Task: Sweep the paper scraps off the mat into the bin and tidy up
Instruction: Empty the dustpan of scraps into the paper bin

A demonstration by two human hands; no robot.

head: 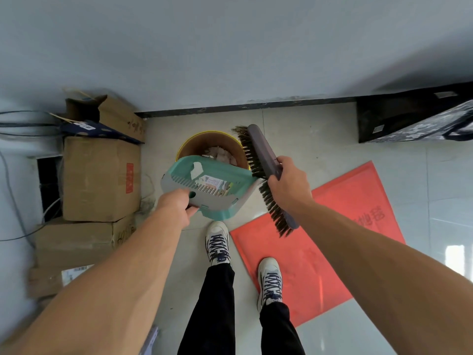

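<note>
Head view — emptying step: left hand (176, 204) grips teal dustpan (207, 185), tipped over the bin (212, 147); one paper scrap (196, 170) clings inside. Right hand (286, 185) grips brush (266, 175) beside the bin. Next, likely: flick the scrap out. Red mat (320, 242) right of bin on tiled floor (302, 134); cardboard boxes (99, 180) left.

Pale wall (230, 47), tiled floor (332, 139), stacked cardboard boxes (99, 180) left.

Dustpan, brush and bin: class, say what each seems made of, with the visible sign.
Dustpan: likely plastic; smooth matte teal-and-grey moulded shell with comb teeth. Brush: dark smooth back, wood or plastic, unclear; stiff brown bristles. Bin: probably plastic; yellow rim, brown matte inner wall.
</note>
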